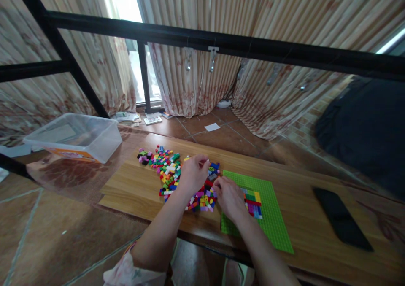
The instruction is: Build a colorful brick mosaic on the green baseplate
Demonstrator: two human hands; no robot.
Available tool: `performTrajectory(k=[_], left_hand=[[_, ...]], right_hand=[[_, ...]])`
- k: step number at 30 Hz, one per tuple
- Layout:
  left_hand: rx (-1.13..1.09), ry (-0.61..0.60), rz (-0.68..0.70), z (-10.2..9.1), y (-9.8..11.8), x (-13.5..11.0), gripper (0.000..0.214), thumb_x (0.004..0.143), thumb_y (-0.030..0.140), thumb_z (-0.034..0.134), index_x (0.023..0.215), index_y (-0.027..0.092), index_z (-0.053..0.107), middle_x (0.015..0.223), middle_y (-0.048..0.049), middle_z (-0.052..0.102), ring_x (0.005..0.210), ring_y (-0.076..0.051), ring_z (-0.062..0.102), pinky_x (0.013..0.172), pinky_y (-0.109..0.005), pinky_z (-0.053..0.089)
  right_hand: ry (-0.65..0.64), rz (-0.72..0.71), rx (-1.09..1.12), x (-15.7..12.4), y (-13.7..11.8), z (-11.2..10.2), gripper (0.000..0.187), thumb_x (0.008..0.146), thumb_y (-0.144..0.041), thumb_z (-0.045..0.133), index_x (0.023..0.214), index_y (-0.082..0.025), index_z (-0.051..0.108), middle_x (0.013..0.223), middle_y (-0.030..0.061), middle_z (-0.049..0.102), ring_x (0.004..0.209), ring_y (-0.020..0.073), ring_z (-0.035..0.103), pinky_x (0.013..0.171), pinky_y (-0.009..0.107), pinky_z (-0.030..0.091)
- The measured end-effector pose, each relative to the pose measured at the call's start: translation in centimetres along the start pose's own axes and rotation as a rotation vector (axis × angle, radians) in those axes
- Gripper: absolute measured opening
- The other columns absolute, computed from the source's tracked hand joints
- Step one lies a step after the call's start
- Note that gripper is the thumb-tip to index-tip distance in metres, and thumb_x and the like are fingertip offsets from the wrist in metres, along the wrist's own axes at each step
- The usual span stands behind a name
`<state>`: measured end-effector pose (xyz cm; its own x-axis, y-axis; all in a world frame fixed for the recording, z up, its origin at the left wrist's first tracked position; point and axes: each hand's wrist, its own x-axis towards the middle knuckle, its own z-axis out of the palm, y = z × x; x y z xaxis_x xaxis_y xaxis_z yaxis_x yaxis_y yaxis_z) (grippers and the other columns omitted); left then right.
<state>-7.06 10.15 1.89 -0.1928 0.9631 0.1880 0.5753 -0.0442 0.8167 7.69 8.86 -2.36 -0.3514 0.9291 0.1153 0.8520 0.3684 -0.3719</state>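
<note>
A pile of small coloured building bricks (169, 168) spreads over the wooden table. My left hand (193, 175) is above the pile, its thumb and fingers curled into a pinch; whatever is between the fingertips is too small to make out. Beside it, my right hand (230, 196) reaches the pile's right edge with closed fingertips, and I cannot see what they hold. Under my right wrist lies a green baseplate (268, 218). On it sits a block of multicoloured bricks (254, 202) in rows, partly hidden by that hand.
A black phone (342, 218) lies on the table (303, 218) at the right. At the left, a clear plastic box (104, 140) stands on a reddish cloth. A dark metal bar (171, 35) crosses in front of the curtains (196, 83). Papers lie on the tiled floor.
</note>
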Motion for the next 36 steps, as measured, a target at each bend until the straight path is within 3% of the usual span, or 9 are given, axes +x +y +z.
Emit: performTrajectory(k=[4,7,11,16,22,29,33,36], left_hand=[[0.051,-0.018,0.018,0.2,-0.3,-0.1,0.018,0.083,0.021,0.054,0.090,0.017,0.070,0.086,-0.0056,0.073,0.080,-0.017,0.066,0.074,-0.027,0.050],[0.037,-0.069,0.037,0.3,-0.5,-0.2,0.022,0.079,0.014,0.052,0.093,0.017,0.070,0.093,-0.0059,0.072,0.084,-0.017,0.066,0.077,-0.027,0.051],[-0.085,-0.225,0.134,0.7,-0.6,-0.3,0.039,0.073,0.003,0.049,0.104,0.016,0.068,0.099,-0.0053,0.071,0.086,-0.015,0.065,0.078,-0.025,0.051],[-0.291,-0.441,0.244,1.0,0.6,-0.8,0.027,0.080,0.011,0.049,0.099,0.014,0.068,0.088,-0.0037,0.070,0.079,-0.013,0.062,0.073,-0.023,0.048],[-0.325,-0.545,0.231,1.5,1.7,-1.2,0.019,0.084,0.020,0.052,0.093,0.014,0.067,0.078,-0.0012,0.065,0.070,-0.012,0.056,0.065,-0.020,0.043],[-0.459,-0.629,0.191,3.7,2.0,-1.7,0.020,0.083,0.029,0.054,0.089,0.013,0.066,0.075,-0.0018,0.064,0.069,-0.012,0.055,0.065,-0.021,0.043],[-0.501,-0.571,0.122,4.8,2.5,-1.8,0.020,0.082,0.030,0.055,0.081,0.012,0.065,0.069,-0.0010,0.061,0.063,-0.011,0.053,0.059,-0.021,0.041],[-0.441,-0.517,0.110,5.7,2.6,-2.0,0.021,0.082,0.031,0.054,0.079,0.013,0.065,0.064,0.0009,0.059,0.058,-0.010,0.049,0.054,-0.020,0.038]], right_hand=[[0.035,-0.009,0.118,0.1,0.0,-0.5,0.014,0.085,-0.017,0.048,0.077,-0.021,0.059,0.082,0.0041,0.063,0.084,0.0199,0.056,0.075,0.030,0.037],[0.075,0.029,0.382,0.2,0.3,-1.2,0.014,0.084,-0.021,0.048,0.080,-0.020,0.062,0.083,0.0033,0.065,0.081,0.0186,0.057,0.074,0.030,0.039],[0.102,0.115,0.850,0.2,1.4,-2.5,0.014,0.078,-0.031,0.057,0.078,-0.019,0.063,0.073,0.0007,0.063,0.068,0.0145,0.055,0.064,0.027,0.040],[0.041,0.299,1.144,-0.5,2.8,-3.9,0.023,0.069,-0.039,0.068,0.078,-0.019,0.065,0.054,-0.0054,0.049,0.047,0.0078,0.037,0.045,0.022,0.026],[0.023,0.365,1.234,-1.6,4.0,-4.5,0.026,0.067,-0.041,0.072,0.081,-0.019,0.067,0.054,-0.0053,0.051,0.046,0.0062,0.038,0.044,0.021,0.026],[0.009,0.418,1.265,-2.5,4.8,-5.2,0.033,0.065,-0.045,0.073,0.080,-0.017,0.066,0.056,-0.0031,0.057,0.046,0.0069,0.045,0.043,0.020,0.033],[0.016,0.435,1.254,-2.7,5.1,-5.6,0.035,0.068,-0.049,0.069,0.083,-0.017,0.066,0.058,-0.0015,0.060,0.049,0.0091,0.051,0.046,0.021,0.038],[0.079,0.338,1.111,-3.0,5.7,-6.0,0.029,0.069,-0.043,0.070,0.085,-0.019,0.068,0.068,0.0003,0.065,0.061,0.0123,0.058,0.058,0.025,0.045]])
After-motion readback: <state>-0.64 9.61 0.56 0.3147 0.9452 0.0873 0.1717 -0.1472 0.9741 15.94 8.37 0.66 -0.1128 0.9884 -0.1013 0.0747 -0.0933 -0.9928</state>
